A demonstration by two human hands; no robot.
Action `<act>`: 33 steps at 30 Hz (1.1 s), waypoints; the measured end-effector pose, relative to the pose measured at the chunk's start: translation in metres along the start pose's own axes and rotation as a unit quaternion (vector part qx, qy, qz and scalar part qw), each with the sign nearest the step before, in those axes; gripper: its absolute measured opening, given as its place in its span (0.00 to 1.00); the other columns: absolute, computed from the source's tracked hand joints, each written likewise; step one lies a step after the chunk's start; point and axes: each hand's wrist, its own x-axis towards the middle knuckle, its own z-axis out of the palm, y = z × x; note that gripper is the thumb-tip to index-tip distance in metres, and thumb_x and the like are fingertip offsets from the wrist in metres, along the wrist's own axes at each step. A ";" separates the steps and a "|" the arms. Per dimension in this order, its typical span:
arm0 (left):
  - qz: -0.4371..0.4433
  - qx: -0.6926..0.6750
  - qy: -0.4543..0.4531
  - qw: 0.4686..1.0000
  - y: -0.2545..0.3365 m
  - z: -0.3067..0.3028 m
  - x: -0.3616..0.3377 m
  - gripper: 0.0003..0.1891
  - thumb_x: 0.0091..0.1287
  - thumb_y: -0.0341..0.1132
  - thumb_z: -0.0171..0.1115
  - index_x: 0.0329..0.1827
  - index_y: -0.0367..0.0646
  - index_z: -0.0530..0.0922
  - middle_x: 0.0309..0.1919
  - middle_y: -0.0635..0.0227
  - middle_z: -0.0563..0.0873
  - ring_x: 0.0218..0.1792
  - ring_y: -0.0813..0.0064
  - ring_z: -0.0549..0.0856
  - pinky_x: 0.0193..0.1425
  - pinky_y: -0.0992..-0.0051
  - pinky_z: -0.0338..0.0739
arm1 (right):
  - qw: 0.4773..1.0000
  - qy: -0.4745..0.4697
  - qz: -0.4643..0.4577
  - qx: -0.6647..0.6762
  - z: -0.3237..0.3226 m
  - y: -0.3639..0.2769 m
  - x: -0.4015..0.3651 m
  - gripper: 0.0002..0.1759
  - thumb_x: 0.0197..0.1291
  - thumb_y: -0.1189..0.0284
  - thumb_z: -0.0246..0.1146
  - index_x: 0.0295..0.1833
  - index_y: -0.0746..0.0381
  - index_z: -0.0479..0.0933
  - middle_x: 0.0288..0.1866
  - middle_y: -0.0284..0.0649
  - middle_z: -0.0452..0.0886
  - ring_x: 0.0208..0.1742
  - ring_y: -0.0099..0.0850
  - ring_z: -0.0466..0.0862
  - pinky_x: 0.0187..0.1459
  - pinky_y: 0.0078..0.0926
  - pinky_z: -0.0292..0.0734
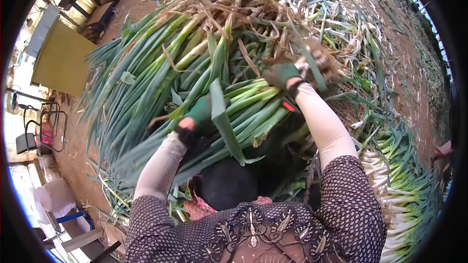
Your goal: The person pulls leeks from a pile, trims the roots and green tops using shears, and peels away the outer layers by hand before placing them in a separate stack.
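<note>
A bunch of large green onions (248, 103) lies across in front of me, its roots to the right and its leaf tips trailing left. My right hand (282, 74), in a green glove, is closed around the bunch near the root end. A black item with a red patch (289, 106) shows by that wrist; what it is I cannot make out. My left hand (201, 112), also gloved in green, grips the leafy part, its fingers partly hidden by leaves. Right beyond both hands rises a big heap of green onions (165, 58) with dirty roots. Motion blurs the leaf tips and roots.
Trimmed green onions (397, 190) with white stems lie in a row at the right. Leaf scraps (336, 14) cover the ground at the back right. A yellow panel (63, 56) and a metal-framed chair (36, 134) stand at the left.
</note>
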 end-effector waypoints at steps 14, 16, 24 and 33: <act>-0.093 0.196 0.052 0.975 -0.011 0.017 0.021 0.39 0.63 0.59 0.59 0.65 0.32 0.70 0.53 0.36 0.81 0.55 0.41 0.82 0.60 0.54 0.76 | 0.599 0.394 0.215 0.663 0.110 -0.022 -0.162 0.17 0.68 0.59 0.62 0.46 0.62 0.81 0.36 0.33 0.82 0.41 0.32 0.81 0.44 0.34 0.77; -0.136 0.195 0.018 0.971 0.007 0.005 0.003 0.43 0.62 0.64 0.58 0.65 0.29 0.70 0.55 0.36 0.81 0.56 0.41 0.82 0.61 0.55 0.75 | 0.407 0.266 0.223 0.845 0.146 -0.064 -0.189 0.17 0.70 0.58 0.60 0.50 0.60 0.80 0.40 0.34 0.81 0.45 0.32 0.79 0.48 0.35 0.77; -0.148 0.214 -0.098 0.961 -0.010 -0.018 -0.013 0.44 0.61 0.63 0.59 0.66 0.28 0.71 0.55 0.40 0.82 0.58 0.55 0.82 0.61 0.65 0.74 | 0.190 0.114 0.025 0.975 0.236 -0.138 -0.100 0.30 0.74 0.48 0.47 0.67 0.59 0.71 0.59 0.39 0.76 0.58 0.34 0.75 0.64 0.38 0.68; 0.268 0.213 -0.164 0.925 0.071 -0.061 -0.018 0.25 0.70 0.36 0.56 0.70 0.42 0.71 0.57 0.58 0.83 0.54 0.70 0.85 0.60 0.73 0.77 | 0.079 0.214 -0.115 0.967 0.098 -0.133 -0.158 0.32 0.68 0.44 0.55 0.68 0.55 0.70 0.62 0.39 0.77 0.58 0.39 0.79 0.58 0.45 0.76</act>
